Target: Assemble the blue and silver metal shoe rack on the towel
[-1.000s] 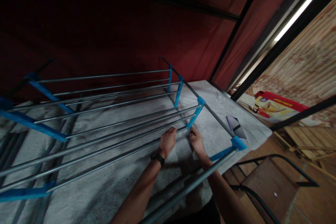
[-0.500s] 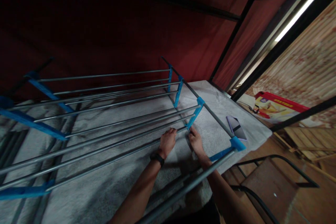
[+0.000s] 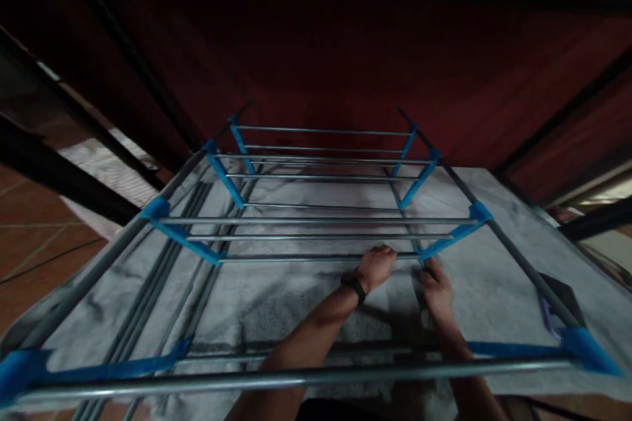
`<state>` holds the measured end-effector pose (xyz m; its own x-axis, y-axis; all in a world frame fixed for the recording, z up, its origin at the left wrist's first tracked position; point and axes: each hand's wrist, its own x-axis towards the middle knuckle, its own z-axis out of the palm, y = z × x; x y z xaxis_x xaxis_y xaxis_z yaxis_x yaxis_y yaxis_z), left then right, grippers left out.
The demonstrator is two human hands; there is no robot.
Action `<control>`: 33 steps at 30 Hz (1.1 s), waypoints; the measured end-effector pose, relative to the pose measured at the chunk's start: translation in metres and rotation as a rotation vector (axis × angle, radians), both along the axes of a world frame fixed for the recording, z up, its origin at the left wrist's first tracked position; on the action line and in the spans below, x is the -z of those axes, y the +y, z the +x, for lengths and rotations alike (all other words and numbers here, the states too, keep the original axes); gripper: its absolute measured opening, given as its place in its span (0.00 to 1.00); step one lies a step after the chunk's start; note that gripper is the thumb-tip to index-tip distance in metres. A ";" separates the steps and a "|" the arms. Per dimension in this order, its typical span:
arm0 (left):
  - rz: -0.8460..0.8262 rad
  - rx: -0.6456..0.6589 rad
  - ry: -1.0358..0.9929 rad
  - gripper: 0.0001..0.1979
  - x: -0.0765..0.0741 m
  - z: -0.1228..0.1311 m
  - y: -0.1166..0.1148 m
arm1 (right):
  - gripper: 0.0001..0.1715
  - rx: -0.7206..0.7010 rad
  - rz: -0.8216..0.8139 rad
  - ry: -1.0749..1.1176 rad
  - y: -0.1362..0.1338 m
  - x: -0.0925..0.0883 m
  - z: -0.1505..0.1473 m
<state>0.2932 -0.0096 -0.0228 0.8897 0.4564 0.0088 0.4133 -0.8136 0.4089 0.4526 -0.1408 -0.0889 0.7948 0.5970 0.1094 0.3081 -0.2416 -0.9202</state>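
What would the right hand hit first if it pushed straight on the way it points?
The right hand would likely meet the blue bracket just ahead; they may already touch.

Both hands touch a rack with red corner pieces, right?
No. The head view shows the corner pieces are blue, not red. The left hand and right hand do touch the rack.
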 end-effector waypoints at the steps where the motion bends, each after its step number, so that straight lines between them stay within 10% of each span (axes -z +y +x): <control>1: 0.003 0.005 -0.005 0.13 0.000 0.000 0.000 | 0.40 0.003 -0.014 -0.001 -0.001 0.002 0.002; 33: -0.017 0.008 -0.027 0.15 0.001 -0.003 0.005 | 0.38 -0.025 0.047 -0.018 0.007 -0.015 -0.014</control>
